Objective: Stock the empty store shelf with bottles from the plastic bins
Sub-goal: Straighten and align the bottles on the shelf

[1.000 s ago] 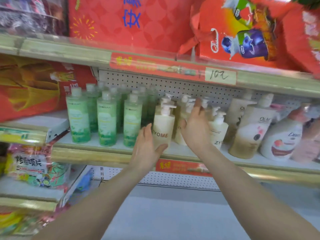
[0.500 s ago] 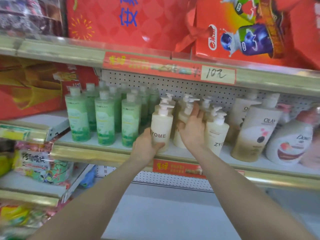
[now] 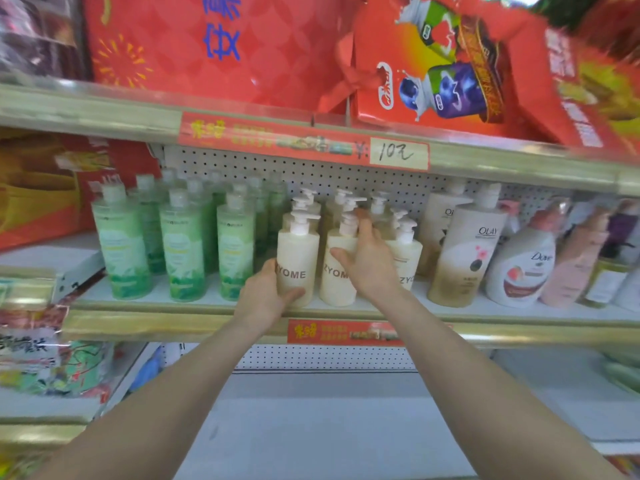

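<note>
The left hand (image 3: 265, 299) grips the foot of the front-left cream bottle (image 3: 298, 251), with the thumb across its front under the ZYOME lettering and the fingers round its left side. The right hand (image 3: 369, 265) holds the next cream bottle (image 3: 336, 289), thumb on its front and fingers reaching up its right side towards the pump. Both bottles stand upright, just beside each other, at the front edge of the shelf (image 3: 173, 322). A third cream bottle (image 3: 407, 258) stands just right of the right hand, with more in rows behind. Green bottles (image 3: 180, 251) stand to the left, and an Olay bottle (image 3: 467, 258) and a Dove bottle (image 3: 523, 271) to the right. A price tag (image 3: 398, 154) sits on the rail above, under red boxes (image 3: 207, 46).
</note>
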`<state>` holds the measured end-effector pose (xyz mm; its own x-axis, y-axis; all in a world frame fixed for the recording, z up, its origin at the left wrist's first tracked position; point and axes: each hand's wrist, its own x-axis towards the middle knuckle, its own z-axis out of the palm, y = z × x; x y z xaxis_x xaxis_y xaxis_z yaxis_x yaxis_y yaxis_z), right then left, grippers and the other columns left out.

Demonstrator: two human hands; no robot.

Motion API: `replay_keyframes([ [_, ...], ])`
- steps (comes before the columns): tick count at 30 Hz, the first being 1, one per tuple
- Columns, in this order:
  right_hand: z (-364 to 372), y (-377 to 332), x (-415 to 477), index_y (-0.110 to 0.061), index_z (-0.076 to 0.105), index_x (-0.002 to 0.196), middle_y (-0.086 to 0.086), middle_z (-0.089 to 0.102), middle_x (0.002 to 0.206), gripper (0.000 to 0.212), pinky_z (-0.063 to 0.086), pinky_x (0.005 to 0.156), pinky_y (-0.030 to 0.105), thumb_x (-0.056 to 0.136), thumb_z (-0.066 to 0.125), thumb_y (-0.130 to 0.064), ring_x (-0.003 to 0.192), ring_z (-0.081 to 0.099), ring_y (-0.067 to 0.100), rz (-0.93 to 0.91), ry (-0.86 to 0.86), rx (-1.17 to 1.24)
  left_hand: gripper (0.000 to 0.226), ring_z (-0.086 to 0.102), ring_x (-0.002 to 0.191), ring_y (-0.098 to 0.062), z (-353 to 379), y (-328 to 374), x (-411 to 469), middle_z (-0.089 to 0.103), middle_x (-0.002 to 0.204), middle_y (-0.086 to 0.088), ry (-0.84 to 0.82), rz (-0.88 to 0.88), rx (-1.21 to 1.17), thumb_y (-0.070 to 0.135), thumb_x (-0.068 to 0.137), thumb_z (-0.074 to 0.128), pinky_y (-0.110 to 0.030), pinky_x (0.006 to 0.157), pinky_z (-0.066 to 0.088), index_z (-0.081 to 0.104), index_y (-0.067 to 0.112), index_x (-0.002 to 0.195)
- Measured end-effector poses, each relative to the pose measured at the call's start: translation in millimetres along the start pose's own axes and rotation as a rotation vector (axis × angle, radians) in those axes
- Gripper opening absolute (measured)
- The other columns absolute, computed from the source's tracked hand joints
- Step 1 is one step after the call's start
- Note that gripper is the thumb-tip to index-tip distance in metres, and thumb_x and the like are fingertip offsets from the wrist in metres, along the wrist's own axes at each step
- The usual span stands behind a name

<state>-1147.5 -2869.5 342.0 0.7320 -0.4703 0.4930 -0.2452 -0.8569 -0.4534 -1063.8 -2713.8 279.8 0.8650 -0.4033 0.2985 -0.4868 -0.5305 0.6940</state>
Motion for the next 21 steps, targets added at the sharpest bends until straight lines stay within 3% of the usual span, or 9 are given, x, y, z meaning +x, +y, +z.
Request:
replay_keyframes([
  [5,-2.6,-4.6,-2.8,-0.016,0.014,0.152,0.020,0.044,0.136,0.075,0.046,0.086,0.040,0.094,0.060,-0.032,0.113,0.054,0.038,-0.010,-0.032,-0.063,0.068,0.059,0.112,-0.026,-4.2,3.1,0.1,0.062,0.125,-0.006,0.026,0.053,-0.001,0.035,0.076,0.078,-0.037,0.090,0.048,0.043,0.015,0.131],
  [8,-11.6,-3.3,-1.6,-0.012,0.031,0.145,0.021,0.050,0.127,0.055,0.044,0.072,0.038,0.097,0.054,-0.025,0.102,0.058,0.039,-0.076,0.051,-0.123,0.077,0.054,0.118,-0.024,-12.4,12.4,2.6,0.055,0.130,-0.004,0.108,0.153,-0.006,0.035,0.074,0.079,-0.037,0.094,0.046,0.038,0.017,0.137],
  [11,-27.9,2.7,13.5,-0.006,0.048,0.136,0.022,0.053,0.125,0.041,0.045,0.077,0.040,0.096,0.049,-0.006,0.102,0.057,0.040,-0.177,0.139,-0.211,0.085,0.043,0.129,-0.026,-23.6,27.2,8.6,0.042,0.141,-0.010,0.206,0.263,0.110,0.040,0.082,0.072,-0.034,0.104,0.037,0.027,0.008,0.147],
  [13,-39.5,9.7,31.5,-0.007,0.053,0.133,0.018,0.051,0.134,0.041,0.048,0.084,0.041,0.093,0.048,-0.001,0.110,0.056,0.039,-0.227,0.089,-0.259,0.084,0.045,0.123,-0.025,-28.3,37.1,14.9,0.045,0.134,-0.011,0.249,0.315,0.169,0.046,0.085,0.067,-0.033,0.102,0.038,0.027,0.007,0.147],
  [16,-46.3,18.4,62.2,-0.013,0.053,0.134,0.011,0.046,0.143,0.037,0.046,0.094,0.039,0.098,0.044,-0.008,0.125,0.049,0.034,-0.260,-0.063,-0.290,0.078,0.049,0.118,-0.026,-32.6,47.7,25.8,0.049,0.129,-0.010,0.223,0.312,0.250,0.059,0.087,0.054,-0.036,0.098,0.043,0.032,0.011,0.145],
  [19,-40.8,22.3,94.1,-0.028,0.045,0.139,0.002,0.034,0.153,0.041,0.040,0.103,0.047,0.100,0.038,-0.018,0.136,0.038,0.028,-0.112,-0.292,-0.290,0.073,0.051,0.119,-0.029,-39.4,59.0,31.4,0.045,0.139,-0.011,0.194,0.301,0.274,0.063,0.089,0.044,-0.038,0.097,0.044,0.037,0.015,0.144],
  [21,-33.6,23.5,111.6,-0.036,0.040,0.142,0.000,0.031,0.155,0.044,0.038,0.105,0.052,0.100,0.036,-0.023,0.138,0.036,0.029,-0.063,-0.374,-0.291,0.075,0.052,0.120,-0.029,-42.5,64.4,34.6,0.042,0.143,-0.011,0.162,0.314,0.287,0.062,0.089,0.048,-0.038,0.098,0.044,0.034,0.015,0.146],
])
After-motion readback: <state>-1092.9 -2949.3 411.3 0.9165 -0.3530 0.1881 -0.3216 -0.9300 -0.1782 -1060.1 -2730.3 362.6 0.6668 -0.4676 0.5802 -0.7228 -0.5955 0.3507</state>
